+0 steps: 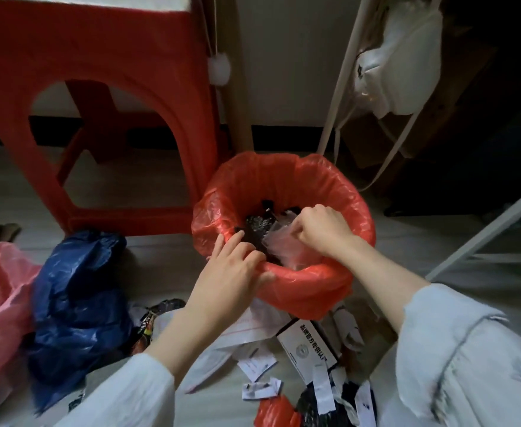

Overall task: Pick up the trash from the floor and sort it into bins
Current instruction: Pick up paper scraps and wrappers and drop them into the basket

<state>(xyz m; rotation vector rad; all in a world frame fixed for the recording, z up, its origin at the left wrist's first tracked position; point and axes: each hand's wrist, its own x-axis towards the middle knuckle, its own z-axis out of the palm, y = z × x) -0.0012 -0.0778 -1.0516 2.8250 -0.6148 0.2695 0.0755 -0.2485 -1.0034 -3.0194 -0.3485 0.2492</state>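
Fingers [296, 229] of both hands pinch wrappers into the red-lined bin [287, 177]; paper scraps [259, 365] at six o'clock remain unsorted.

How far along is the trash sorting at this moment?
Partly done. The red-lined bin already holds dark wrappers. In hand: the right hand pinches a clear plastic piece inside the bin while the left hand grips the bin's near rim. Left: paper scraps, a printed box and a blue bag lie on the floor.
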